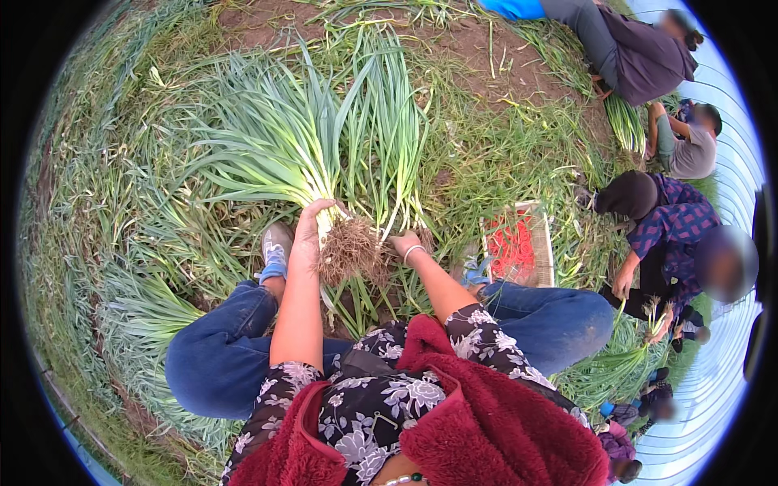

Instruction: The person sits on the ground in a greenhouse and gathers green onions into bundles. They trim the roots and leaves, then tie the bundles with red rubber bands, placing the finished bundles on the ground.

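My left hand (310, 228) grips a thick bunch of leek-like plants (282, 140) around their white stems. Their long green leaves fan away from me, and a brown tangle of roots (349, 249) hangs on my side. Just right of it, my right hand (408, 243) touches the stem bases of a second leek-like bunch (386, 127), which lies on the ground with its leaves pointing away. Its fingertips are partly hidden among stems and roots, so its grip is unclear.
A shallow crate (550, 255) of red bands or ties (510, 243) stands by my right foot. More leek-like plants (155, 304) lie to my left. Cut leaves and grass cover the soil. Several people (674, 225) sit or bend along the right, beside a pale blue sheet (723, 340).
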`<state>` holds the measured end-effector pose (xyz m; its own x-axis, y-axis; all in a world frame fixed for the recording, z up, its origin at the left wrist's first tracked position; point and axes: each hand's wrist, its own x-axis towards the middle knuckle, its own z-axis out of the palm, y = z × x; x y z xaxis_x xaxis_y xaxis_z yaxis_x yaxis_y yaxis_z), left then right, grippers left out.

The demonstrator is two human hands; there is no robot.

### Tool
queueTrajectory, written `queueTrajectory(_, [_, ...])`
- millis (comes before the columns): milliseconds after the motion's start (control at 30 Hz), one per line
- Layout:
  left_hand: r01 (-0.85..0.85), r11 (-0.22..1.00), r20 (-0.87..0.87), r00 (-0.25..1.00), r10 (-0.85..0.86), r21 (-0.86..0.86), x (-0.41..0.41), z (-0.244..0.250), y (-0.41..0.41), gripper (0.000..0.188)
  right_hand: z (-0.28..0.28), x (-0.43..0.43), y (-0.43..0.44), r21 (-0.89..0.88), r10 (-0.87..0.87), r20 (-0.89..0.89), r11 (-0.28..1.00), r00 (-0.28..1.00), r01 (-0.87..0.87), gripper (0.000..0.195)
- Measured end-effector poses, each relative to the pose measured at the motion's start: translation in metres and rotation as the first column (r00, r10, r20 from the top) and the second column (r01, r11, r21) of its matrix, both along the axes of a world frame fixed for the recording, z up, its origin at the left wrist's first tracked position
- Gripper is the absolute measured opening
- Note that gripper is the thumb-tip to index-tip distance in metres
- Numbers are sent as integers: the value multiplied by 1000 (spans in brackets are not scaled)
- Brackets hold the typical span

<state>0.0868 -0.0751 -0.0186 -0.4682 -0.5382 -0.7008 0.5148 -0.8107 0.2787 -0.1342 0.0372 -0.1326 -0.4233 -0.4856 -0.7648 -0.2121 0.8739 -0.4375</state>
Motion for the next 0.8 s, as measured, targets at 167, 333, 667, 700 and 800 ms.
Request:
queueTrajectory(167, [32,997,-7,999,-33,-65,-13,15,-2,25,-19,7,-7,-54,-68,-107,997,992,63,51])
queueTrajectory(333, [47,988,35,998,-43,-149,-2,1,-2,26,16,11,-11,-223,-139,-300,972,944,73,42])
queueTrajectory(667, [75,995,-48,996,-78,-62,-20,10,-3,19,4,-45,-1,-151,-160,-352,982,922,113,42])
queueTrajectory(700, [45,997,-7,999,-45,-63,-9,1,1,19,16,-30,-7,-89,-88,-366,994,926,59,43])
queueTrajectory(800, [57,990,142,989,-39,-125,3,-25,-2,21,38,-9,-20,-92,-95,-449,994,889,60,50])
